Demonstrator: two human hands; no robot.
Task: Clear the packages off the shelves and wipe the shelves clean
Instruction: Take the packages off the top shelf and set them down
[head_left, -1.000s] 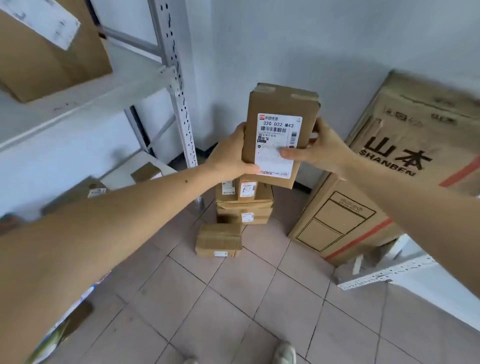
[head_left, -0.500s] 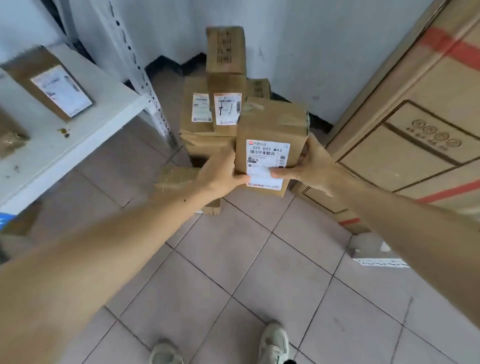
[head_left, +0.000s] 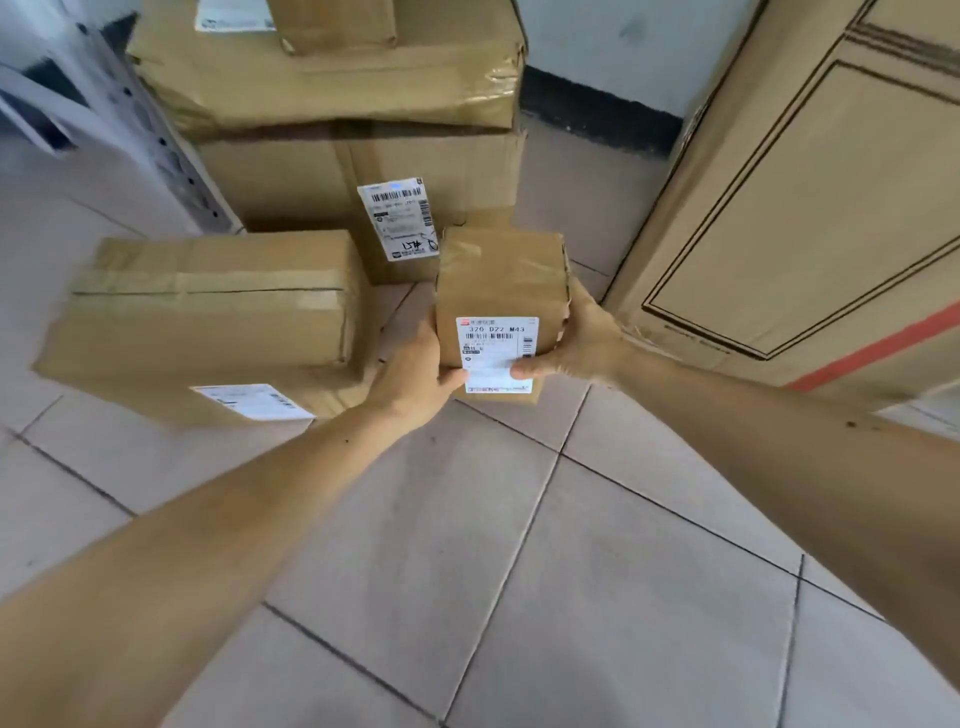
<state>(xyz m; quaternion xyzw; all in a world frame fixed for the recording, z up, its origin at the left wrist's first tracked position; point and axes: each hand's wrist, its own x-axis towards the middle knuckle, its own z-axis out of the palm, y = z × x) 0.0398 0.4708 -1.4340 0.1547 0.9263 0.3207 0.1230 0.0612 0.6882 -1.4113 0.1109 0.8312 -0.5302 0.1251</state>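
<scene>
Small taped brown cardboard parcel (head_left: 501, 291) clasped between left hand (head_left: 415, 371) and right hand (head_left: 576, 340); stacked brown boxes (head_left: 332, 150) at 11 o'clock, bare tiled floor (head_left: 519, 545) at 6.

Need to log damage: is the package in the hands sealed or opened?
Sealed, as far as shown: the package has tape across its top, flaps shut; left hand and right hand grip its sides.

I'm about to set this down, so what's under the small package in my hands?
Under the small package, held by the left hand and right hand, lies tiled floor, between the low box and the large carton. The tile directly beneath is hidden.
</scene>
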